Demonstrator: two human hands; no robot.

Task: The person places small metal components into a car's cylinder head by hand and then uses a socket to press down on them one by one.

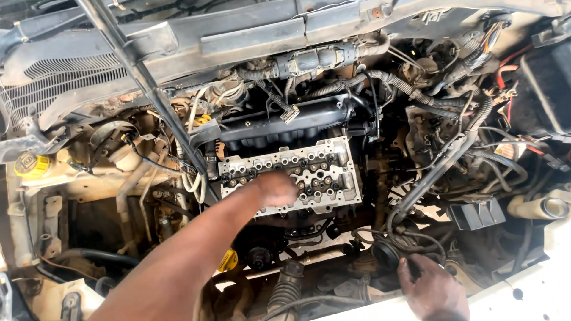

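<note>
I look down into an open car engine bay. My left hand reaches in with the arm stretched out and rests on the bare metal cylinder head, near its front middle; it looks blurred and I cannot tell if it holds anything. Rows of valve holes and bolts cover the head's top. Behind it lies the black intake manifold. My right hand rests flat on the front body edge at the lower right, next to a black round hose end, fingers spread and holding nothing.
A bonnet prop rod crosses diagonally from top left toward the head. Yellow caps sit at the far left and below the head. Corrugated hoses and wire looms crowd the right side. A black box stands at far right.
</note>
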